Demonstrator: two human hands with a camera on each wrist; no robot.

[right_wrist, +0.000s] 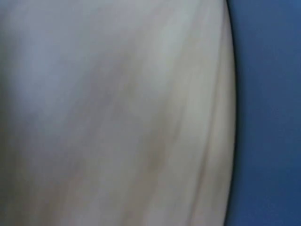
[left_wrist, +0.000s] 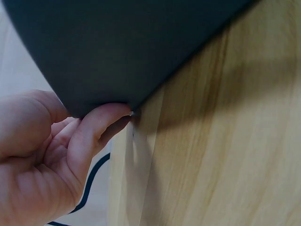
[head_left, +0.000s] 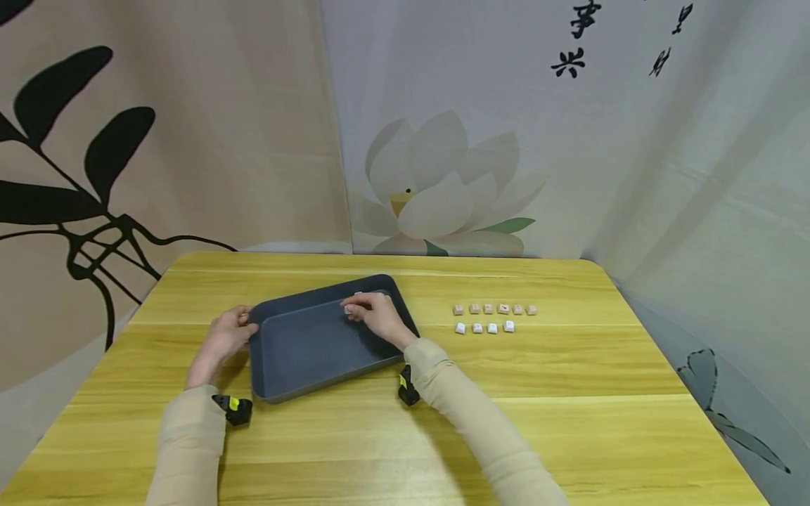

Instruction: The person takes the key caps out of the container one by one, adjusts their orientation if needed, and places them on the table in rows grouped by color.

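Observation:
A dark grey rectangular tray (head_left: pixel 304 351) lies at an angle on the left half of the table. My left hand (head_left: pixel 228 334) grips its left end; the left wrist view shows the thumb and curled fingers at the edge of the dark tray wall (left_wrist: pixel 108 52). Over the tray's far right part, my right hand (head_left: pixel 376 316) pinches a small whitish piece (head_left: pixel 347 310), too small to identify surely. Just behind those fingers, another small pale piece (head_left: pixel 358 293) shows partly. A blurred pale surface fills most of the right wrist view, beside the blue-grey tray (right_wrist: pixel 268 113).
Right of the tray, small keycap-like pieces stand in two rows: several pinkish-beige ones (head_left: pixel 488 309) behind, several white ones (head_left: pixel 492 328) in front. The wooden table (head_left: pixel 569 422) has a printed curtain (head_left: pixel 443 84) behind it. A dark cord (left_wrist: pixel 94 176) hangs past the table's edge.

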